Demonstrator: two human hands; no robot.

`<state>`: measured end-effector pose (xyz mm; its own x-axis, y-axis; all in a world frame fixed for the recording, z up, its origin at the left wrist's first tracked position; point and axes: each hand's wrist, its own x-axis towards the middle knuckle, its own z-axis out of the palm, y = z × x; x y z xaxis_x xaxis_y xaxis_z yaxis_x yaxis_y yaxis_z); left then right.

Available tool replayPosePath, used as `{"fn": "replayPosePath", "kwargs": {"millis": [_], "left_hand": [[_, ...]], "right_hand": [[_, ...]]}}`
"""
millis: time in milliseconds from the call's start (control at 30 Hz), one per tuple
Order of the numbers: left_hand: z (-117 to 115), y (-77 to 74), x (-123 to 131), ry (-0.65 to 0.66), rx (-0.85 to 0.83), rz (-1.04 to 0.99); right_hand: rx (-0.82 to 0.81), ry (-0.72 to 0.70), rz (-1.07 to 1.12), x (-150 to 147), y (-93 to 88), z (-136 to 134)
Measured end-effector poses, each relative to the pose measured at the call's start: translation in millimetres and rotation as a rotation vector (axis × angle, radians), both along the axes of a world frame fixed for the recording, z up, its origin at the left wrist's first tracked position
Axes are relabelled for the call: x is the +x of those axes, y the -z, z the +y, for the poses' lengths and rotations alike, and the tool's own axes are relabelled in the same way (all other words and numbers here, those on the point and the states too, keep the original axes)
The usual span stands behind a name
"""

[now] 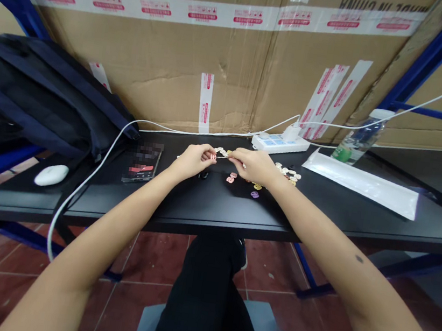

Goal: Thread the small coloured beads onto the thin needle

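Both my hands meet over the far middle of a black table (207, 207). My left hand (195, 159) pinches one end of a thin pale cord (222, 155), fingers closed on it. My right hand (254, 165) pinches the other end close by, with a small bead at its fingertips. Several small beads (288, 173), white, pink, yellow and purple, lie scattered on the table under and to the right of my right hand; a purple one (255, 194) is nearest me.
A phone (142, 163) lies left of my hands, a white mouse (51, 174) further left, a dark backpack (43, 93) behind it. A white power strip (280, 141) with cables, a water bottle (358, 137) and a long white packet (361, 183) sit at the right. Cardboard boxes (205, 38) wall the back.
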<state>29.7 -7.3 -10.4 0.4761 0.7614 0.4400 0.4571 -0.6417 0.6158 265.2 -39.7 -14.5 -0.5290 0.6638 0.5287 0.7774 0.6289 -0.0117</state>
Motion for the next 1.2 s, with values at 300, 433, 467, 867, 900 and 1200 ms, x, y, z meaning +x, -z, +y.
{"fn": "replayPosePath", "kwargs": {"millis": [300, 433, 467, 867, 900, 1200], "left_hand": [[-3, -1.0, 0, 0.021, 0.03, 0.034], [-4, -3.6, -1, 0.007, 0.033, 0.009], [-4, -4.1, -1, 0.003, 0.035, 0.001], [-5, -3.2, 1, 0.009, 0.047, -0.009], [-5, -3.2, 1, 0.001, 0.048, -0.016], [-4, -2.7, 1, -0.099, 0.085, -0.034]], "right_hand": [[0.001, 0.067, -0.09, -3, 2.3, -2], [0.07, 0.091, -0.118, -6, -0.6, -5], [0.07, 0.094, -0.118, -6, -1.2, -6], [0.071, 0.092, -0.099, -4, 0.0, -5], [0.076, 0.098, -0.088, -5, -0.9, -5], [0.069, 0.172, 0.027, -7, -8.0, -7]]}}
